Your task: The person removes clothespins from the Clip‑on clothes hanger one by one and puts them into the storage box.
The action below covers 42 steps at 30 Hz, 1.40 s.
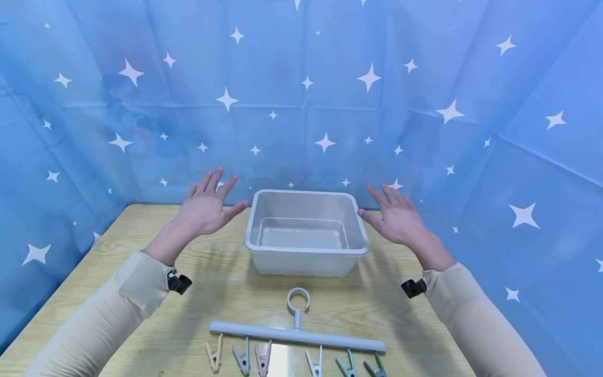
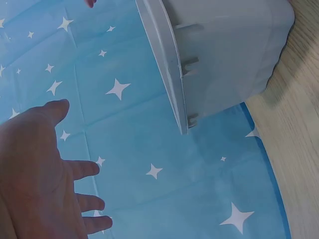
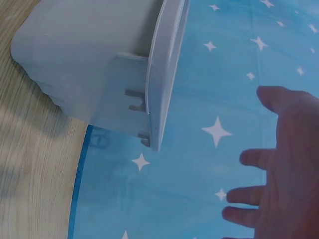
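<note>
A pale grey plastic tub (image 1: 306,250) stands empty on the wooden table (image 1: 226,293), near its far edge. My left hand (image 1: 207,207) hovers just left of the tub with fingers spread, holding nothing. My right hand (image 1: 394,215) hovers just right of it, also spread and empty. Neither hand touches the tub. The left wrist view shows the tub's side and rim (image 2: 172,74) with my palm (image 2: 37,174) apart from it. In the right wrist view the tub's rim (image 3: 167,69) stands clear of my right hand (image 3: 284,174).
A grey clothes hanger bar (image 1: 297,335) with a ring hook lies at the table's front, with several clothespins (image 1: 264,358) hanging along it. Blue star-printed cloth (image 1: 301,94) walls in the table at the back and both sides.
</note>
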Each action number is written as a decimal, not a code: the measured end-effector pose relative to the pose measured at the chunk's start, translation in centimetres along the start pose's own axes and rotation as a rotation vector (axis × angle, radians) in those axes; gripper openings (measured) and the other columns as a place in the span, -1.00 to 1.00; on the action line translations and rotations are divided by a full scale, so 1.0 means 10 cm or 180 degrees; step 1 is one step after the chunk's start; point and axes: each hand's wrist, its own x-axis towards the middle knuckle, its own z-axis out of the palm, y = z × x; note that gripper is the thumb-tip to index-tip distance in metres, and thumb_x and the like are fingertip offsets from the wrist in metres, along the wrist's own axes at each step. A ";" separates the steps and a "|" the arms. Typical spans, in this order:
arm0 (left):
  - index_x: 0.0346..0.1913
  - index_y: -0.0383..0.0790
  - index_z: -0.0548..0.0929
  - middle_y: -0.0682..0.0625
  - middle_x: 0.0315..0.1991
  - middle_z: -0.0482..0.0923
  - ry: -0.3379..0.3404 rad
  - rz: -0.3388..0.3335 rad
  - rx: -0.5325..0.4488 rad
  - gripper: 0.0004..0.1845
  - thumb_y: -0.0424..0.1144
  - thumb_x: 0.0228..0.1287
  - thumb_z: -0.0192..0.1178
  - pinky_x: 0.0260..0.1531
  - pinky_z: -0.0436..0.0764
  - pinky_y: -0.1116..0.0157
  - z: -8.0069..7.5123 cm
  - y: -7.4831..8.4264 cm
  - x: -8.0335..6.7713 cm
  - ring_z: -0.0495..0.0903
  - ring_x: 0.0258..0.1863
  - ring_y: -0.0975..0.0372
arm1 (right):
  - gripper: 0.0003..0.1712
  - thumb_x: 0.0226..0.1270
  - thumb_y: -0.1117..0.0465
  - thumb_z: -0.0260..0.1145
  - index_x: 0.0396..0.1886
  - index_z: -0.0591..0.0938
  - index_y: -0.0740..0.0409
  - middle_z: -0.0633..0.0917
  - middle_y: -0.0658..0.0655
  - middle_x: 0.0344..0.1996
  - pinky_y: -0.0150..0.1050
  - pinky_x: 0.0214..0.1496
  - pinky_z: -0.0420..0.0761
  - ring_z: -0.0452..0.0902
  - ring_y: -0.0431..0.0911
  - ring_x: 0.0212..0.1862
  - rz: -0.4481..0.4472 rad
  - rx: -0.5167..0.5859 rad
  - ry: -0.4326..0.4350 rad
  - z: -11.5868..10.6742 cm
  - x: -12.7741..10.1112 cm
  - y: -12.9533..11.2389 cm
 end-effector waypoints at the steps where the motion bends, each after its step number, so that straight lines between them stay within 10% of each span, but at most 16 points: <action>1: 0.63 0.09 -0.07 -0.19 0.64 -0.33 0.0001 -0.0003 0.0000 -0.06 0.54 0.35 -0.30 0.47 -0.17 -0.33 0.00 0.00 0.00 -0.30 0.61 -0.16 | -0.03 0.45 -0.50 -0.24 0.65 -0.11 -0.09 -0.12 0.38 0.60 0.36 0.54 -0.18 -0.25 0.36 0.59 -0.0018 0.0000 0.0018 0.00 0.00 0.00; 10: 0.60 -0.03 0.08 -0.26 0.62 -0.16 -0.0005 0.0040 0.0020 -0.11 0.47 0.42 -0.29 0.46 -0.04 -0.32 0.01 -0.01 0.00 -0.17 0.60 -0.19 | -0.13 0.53 -0.41 -0.22 0.64 -0.03 -0.08 0.05 0.39 0.57 0.42 0.42 0.16 0.03 0.44 0.51 -0.0169 -0.0055 0.0076 -0.02 -0.04 -0.04; 42: 0.48 -0.10 0.35 -0.25 0.44 0.34 0.0021 0.0107 0.0105 -0.22 0.38 0.49 -0.27 0.10 0.51 -0.26 0.03 0.01 -0.14 0.41 0.33 -0.26 | -0.15 0.54 -0.39 -0.23 0.59 0.16 0.01 0.33 0.34 0.47 0.42 0.21 0.40 0.24 0.39 0.44 -0.0053 -0.0146 -0.0053 -0.09 -0.29 0.01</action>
